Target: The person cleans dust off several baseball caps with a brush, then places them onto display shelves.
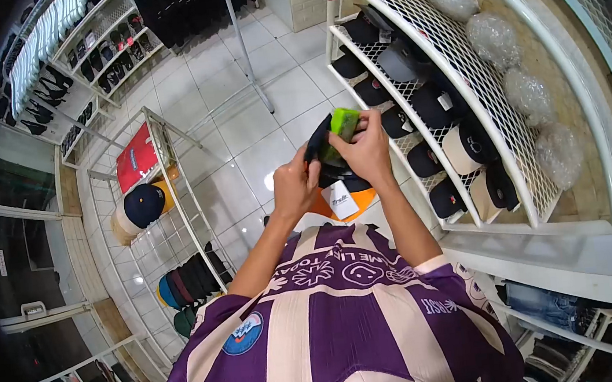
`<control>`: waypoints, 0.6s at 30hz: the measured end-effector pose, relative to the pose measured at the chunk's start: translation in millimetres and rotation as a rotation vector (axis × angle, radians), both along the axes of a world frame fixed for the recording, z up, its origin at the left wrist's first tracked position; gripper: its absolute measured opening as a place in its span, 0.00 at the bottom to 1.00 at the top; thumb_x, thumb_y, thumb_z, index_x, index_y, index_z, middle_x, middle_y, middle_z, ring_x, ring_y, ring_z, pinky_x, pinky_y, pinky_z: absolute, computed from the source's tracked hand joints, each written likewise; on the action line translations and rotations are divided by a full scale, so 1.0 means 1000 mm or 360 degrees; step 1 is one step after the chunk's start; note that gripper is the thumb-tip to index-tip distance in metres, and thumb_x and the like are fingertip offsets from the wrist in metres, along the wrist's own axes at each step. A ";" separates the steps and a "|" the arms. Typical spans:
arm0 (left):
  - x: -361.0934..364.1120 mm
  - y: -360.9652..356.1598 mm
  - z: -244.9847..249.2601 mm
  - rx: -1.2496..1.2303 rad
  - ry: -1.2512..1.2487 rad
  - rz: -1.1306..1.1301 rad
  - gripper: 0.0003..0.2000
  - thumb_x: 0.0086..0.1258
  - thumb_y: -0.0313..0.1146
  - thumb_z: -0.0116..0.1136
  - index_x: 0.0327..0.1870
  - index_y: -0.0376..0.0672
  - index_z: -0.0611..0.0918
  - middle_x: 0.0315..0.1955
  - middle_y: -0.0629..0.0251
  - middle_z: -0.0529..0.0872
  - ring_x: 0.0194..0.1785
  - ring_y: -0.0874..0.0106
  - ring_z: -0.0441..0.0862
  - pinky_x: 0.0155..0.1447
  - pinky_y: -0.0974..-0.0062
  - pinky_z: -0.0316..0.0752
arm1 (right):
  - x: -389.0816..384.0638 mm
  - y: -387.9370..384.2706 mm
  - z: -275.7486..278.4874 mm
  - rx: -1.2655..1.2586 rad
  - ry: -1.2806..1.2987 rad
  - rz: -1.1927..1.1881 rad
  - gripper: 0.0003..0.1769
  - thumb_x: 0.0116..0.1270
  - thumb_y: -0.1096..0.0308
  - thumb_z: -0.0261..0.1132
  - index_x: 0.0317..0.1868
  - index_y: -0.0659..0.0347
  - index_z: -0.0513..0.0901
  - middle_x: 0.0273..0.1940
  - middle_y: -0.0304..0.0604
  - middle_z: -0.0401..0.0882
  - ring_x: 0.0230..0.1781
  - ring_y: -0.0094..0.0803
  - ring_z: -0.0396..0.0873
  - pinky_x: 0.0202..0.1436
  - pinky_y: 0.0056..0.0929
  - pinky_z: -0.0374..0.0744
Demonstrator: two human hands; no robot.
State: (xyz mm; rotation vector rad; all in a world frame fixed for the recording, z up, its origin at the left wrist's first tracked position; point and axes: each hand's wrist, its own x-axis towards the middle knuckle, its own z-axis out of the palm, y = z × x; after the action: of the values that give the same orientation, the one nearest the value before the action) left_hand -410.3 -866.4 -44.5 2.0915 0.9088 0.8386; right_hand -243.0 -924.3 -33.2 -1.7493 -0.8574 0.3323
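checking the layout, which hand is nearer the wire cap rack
Right. The right hand sits just beside the rack; the left hand is farther away, on the other side of the cap both hold.

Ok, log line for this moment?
left hand grips black cap | right hand pinches its green piece | near wire cap rack

left hand [294, 186] curled in a grip, right hand [370, 149] pinching, both raised together

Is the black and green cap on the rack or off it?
Off it: the left hand and right hand hold the cap in the air, clear of the wire rack.
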 end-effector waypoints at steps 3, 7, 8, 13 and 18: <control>-0.003 0.003 0.008 -0.0166 -0.0078 0.0040 0.16 0.70 0.30 0.60 0.58 0.39 0.84 0.21 0.48 0.83 0.23 0.52 0.84 0.31 0.60 0.77 | 0.033 0.004 -0.026 -0.0180 -0.0445 -0.0374 0.38 0.52 0.55 0.84 0.52 0.65 0.71 0.42 0.60 0.83 0.42 0.56 0.85 0.47 0.48 0.81; -0.005 0.009 -0.002 -0.0026 -0.0045 0.0114 0.16 0.71 0.30 0.60 0.59 0.39 0.84 0.21 0.49 0.83 0.23 0.53 0.84 0.31 0.62 0.77 | 0.032 -0.002 -0.006 -0.0135 -0.0142 -0.0284 0.38 0.51 0.54 0.85 0.52 0.65 0.71 0.40 0.58 0.83 0.39 0.52 0.85 0.46 0.46 0.82; -0.005 0.007 -0.005 0.0038 0.0034 0.0130 0.16 0.71 0.30 0.60 0.59 0.39 0.84 0.21 0.49 0.83 0.23 0.53 0.84 0.31 0.62 0.77 | 0.016 -0.002 0.002 0.0022 0.0043 -0.0178 0.38 0.51 0.55 0.85 0.52 0.65 0.71 0.39 0.56 0.83 0.37 0.50 0.85 0.44 0.45 0.82; -0.003 0.002 0.003 -0.0108 -0.0190 0.0095 0.17 0.71 0.30 0.60 0.60 0.40 0.84 0.21 0.51 0.84 0.22 0.56 0.84 0.32 0.64 0.78 | 0.037 0.004 -0.020 -0.0182 -0.0543 -0.0363 0.38 0.52 0.56 0.84 0.52 0.66 0.70 0.40 0.61 0.84 0.39 0.58 0.85 0.45 0.49 0.82; -0.002 0.000 -0.007 0.0017 -0.0004 0.0062 0.18 0.70 0.30 0.60 0.61 0.42 0.85 0.20 0.53 0.84 0.22 0.59 0.84 0.31 0.66 0.78 | 0.006 0.002 0.002 -0.0071 -0.0076 -0.0105 0.41 0.48 0.54 0.86 0.53 0.64 0.70 0.37 0.58 0.83 0.38 0.58 0.85 0.44 0.50 0.81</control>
State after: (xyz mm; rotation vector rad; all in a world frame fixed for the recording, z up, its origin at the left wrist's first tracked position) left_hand -411.9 -866.2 -51.4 2.0875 0.9484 0.8679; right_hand -236.7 -921.9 -31.4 -1.8288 -0.8295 0.2686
